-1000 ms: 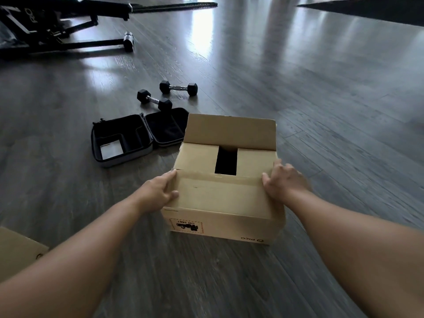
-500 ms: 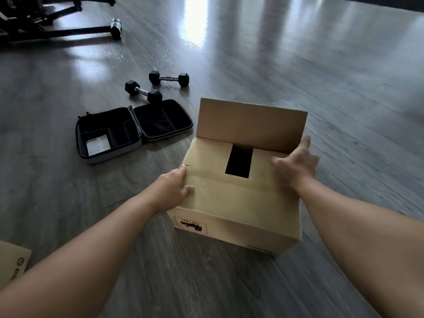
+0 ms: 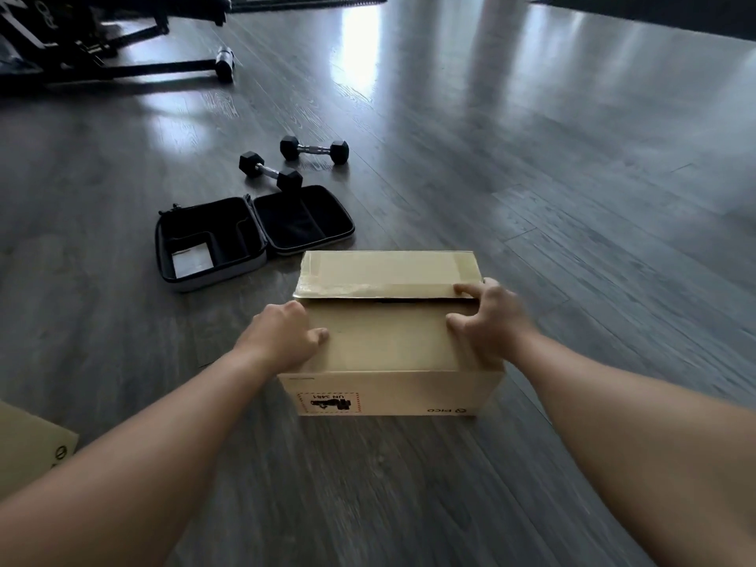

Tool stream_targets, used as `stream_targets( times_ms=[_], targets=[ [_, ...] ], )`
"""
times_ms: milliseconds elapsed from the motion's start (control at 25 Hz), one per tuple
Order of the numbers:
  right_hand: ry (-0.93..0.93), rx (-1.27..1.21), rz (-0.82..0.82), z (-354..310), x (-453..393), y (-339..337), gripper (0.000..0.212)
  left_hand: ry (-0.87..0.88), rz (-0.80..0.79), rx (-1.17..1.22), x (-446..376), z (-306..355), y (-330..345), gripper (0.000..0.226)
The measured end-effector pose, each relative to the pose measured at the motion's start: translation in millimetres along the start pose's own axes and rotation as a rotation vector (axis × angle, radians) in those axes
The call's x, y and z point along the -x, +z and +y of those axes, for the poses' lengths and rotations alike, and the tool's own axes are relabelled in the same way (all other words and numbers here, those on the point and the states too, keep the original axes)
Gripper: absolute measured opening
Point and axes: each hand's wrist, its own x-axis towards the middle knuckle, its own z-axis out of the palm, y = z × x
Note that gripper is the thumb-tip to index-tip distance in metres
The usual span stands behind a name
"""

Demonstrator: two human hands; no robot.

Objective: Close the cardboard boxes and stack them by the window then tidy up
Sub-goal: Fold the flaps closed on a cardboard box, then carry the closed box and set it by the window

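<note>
A brown cardboard box [image 3: 384, 349] with a red-framed label on its near side sits on the dark wood floor. Its far flap [image 3: 384, 272] is folded down and slightly overlaps the near flap, leaving a thin dark gap. My left hand [image 3: 282, 337] holds the box's left top edge, thumb on the near flap and fingers curled over the side. My right hand [image 3: 491, 321] rests on the right top edge, its index finger lying along the far flap's rim and its thumb pressing the near flap.
An open black zip case [image 3: 212, 239] lies just behind the box to the left. Two black dumbbells [image 3: 314, 150] [image 3: 270, 171] lie beyond it. A black exercise frame [image 3: 102, 55] fills the far left. Another cardboard box's corner [image 3: 28, 439] shows at lower left.
The far flap, upright before, has come down over the top under my right hand. The dark opening between the inner flaps is now covered. My left hand stayed at the left edge.
</note>
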Motion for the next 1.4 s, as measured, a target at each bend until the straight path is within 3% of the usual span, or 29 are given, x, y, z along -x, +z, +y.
stream_targets(
  times_ms=[160,280,520,960,1160,1400],
  targets=[
    [0.096,0.179,-0.115,-10.2,5.7,19.7,0.066,0.02,0.073,0.087,8.3,-7.6,-4.1,0.038],
    [0.102,0.163,-0.09,-13.0,6.5,24.0,0.066,-0.022,-0.071,0.308,4.4,-3.6,-2.5,0.075],
    [0.062,0.154,-0.076,-18.9,5.5,21.4,0.073,-0.064,-0.034,0.293,-2.2,-3.6,-0.2,0.046],
    [-0.073,0.16,-0.127,-123.1,-7.4,50.9,0.092,-0.155,0.048,0.178,-1.1,-84.1,-59.4,0.042],
    [-0.128,0.164,-0.19,-205.2,6.6,9.6,0.086,-0.251,0.076,0.199,33.5,-101.4,-139.3,0.048],
    [-0.216,0.178,-0.238,-337.0,59.4,-119.4,0.08,-0.336,0.11,0.307,115.9,-89.4,-311.7,0.045]
  ],
)
